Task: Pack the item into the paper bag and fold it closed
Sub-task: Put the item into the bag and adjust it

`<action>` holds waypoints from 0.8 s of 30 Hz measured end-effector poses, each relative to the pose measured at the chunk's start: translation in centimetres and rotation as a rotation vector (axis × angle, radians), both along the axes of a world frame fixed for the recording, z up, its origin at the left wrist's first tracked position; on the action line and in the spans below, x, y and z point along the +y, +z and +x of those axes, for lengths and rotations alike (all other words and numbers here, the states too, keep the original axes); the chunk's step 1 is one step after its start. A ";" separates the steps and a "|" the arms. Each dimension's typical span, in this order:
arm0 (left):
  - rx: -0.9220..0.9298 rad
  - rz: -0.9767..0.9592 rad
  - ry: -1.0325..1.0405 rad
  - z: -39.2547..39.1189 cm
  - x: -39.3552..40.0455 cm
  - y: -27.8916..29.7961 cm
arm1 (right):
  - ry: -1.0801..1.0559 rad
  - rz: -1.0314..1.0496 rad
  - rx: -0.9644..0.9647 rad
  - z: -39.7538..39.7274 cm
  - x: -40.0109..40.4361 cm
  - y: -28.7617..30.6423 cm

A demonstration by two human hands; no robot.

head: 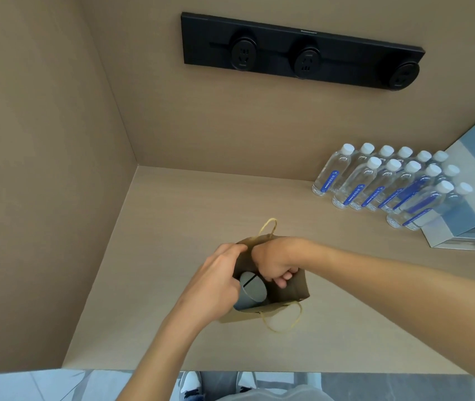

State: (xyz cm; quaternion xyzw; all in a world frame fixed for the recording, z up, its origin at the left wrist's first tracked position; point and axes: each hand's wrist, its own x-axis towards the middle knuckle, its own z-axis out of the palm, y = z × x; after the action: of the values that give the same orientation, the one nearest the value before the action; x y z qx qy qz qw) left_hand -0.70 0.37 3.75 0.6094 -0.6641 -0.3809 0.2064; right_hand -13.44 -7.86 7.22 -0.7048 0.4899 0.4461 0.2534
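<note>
A brown paper bag (294, 287) with twine handles stands open on the beige counter (172, 215). Inside it, at the left, sits a grey cylindrical cup-like item (252, 290), seen from above. My left hand (216, 285) grips the bag's left rim, fingers curled over the edge. My right hand (274, 261) reaches over the far rim into the mouth, fingers closed just above the grey item; whether they touch it is hidden. One handle (269, 227) sticks up at the far side, the other (285, 321) lies over the near side.
Several water bottles (375, 180) with white caps stand in rows at the back right, beside a stack of pale blue boxes (473, 204). A black socket strip (303, 50) is on the back wall. A side wall closes the left. The counter's front edge runs near my body.
</note>
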 end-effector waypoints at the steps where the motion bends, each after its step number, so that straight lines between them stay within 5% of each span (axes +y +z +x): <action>1: 0.003 -0.001 -0.004 0.0 -0.1 0.0 | -0.026 0.019 -0.015 -0.1 0.0 0.1; 20: 0.120 0.026 0.008 1.1 0.4 -0.2 | -0.113 -0.175 -0.120 1.2 5.3 -6.4; 24: 0.129 0.023 0.004 1.0 0.5 -0.2 | -0.018 -0.089 -0.067 1.3 5.2 -5.9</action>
State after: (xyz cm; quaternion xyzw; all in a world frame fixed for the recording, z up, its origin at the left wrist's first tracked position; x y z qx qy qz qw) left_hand 0.25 0.84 3.51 0.5871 -0.6437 -0.4267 0.2425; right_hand -12.19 -2.69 1.28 -0.7254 0.5070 0.3978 0.2418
